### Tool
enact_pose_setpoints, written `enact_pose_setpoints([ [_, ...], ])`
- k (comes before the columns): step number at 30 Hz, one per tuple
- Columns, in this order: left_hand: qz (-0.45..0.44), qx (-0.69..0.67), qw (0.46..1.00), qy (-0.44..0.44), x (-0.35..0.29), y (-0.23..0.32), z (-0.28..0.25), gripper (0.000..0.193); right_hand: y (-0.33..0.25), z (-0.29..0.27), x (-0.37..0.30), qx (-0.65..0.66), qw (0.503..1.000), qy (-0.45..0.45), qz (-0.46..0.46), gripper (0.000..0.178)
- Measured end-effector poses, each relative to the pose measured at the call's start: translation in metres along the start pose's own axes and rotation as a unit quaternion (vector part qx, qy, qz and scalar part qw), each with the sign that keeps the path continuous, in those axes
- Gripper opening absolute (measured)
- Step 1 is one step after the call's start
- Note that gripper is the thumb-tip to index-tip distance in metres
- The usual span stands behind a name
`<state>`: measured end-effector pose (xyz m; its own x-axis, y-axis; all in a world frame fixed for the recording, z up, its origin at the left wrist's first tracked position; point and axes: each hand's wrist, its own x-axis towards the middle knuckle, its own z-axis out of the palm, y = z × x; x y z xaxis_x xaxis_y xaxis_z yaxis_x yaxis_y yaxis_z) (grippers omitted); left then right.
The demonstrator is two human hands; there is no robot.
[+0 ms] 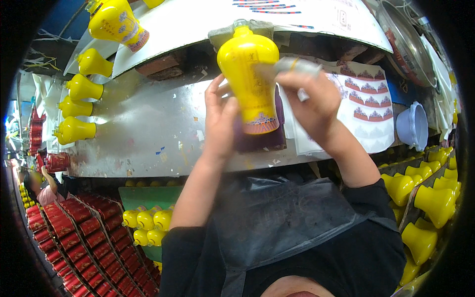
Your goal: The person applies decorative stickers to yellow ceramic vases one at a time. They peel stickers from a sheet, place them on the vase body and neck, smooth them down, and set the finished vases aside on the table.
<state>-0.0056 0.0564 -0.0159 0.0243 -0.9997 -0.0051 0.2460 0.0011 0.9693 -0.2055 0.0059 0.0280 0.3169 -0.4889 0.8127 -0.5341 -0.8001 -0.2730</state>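
A yellow bottle [251, 79] with broad shoulders lies in front of me, its neck on a grey cloth-like pad [220, 37] and its base over a dark purple support [257, 142]. It carries a patterned band near its base and a printed panel down its front. My left hand [220, 111] holds the bottle's left side, thumb toward me, with some fingertips hidden behind it. In my right hand [311, 101] is a pale grey-handled tool [299, 67]. Its brownish end is blurred by motion and lies over the bottle's upper front.
Printed decal sheets [368, 106] lie to the right, near a pale blue bucket [411, 126]. Several yellow bottles [85, 88] line the bench's left end. Racks of red boxes [79, 227] and more yellow bottles [435, 203] stand nearby. Another person [48, 190] works at far left.
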Motion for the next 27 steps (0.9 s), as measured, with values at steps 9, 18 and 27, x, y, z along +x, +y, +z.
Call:
enact_pose_setpoints([
  [9,-0.005,-0.114,0.993,0.007,0.001,-0.005,-0.004,0.057,-0.061,0.004,-0.008,-0.056,0.971,-0.198,-0.121,0.025],
  [18,0.02,-0.067,0.997,-0.013,0.003,-0.007,-0.012,0.062,-0.023,-0.003,0.027,-0.079,0.987,-0.123,-0.065,0.033],
  [27,0.027,-0.005,0.999,0.04,0.008,-0.008,0.0,0.059,-0.026,-0.009,-0.014,0.031,0.988,-0.119,-0.098,0.033],
])
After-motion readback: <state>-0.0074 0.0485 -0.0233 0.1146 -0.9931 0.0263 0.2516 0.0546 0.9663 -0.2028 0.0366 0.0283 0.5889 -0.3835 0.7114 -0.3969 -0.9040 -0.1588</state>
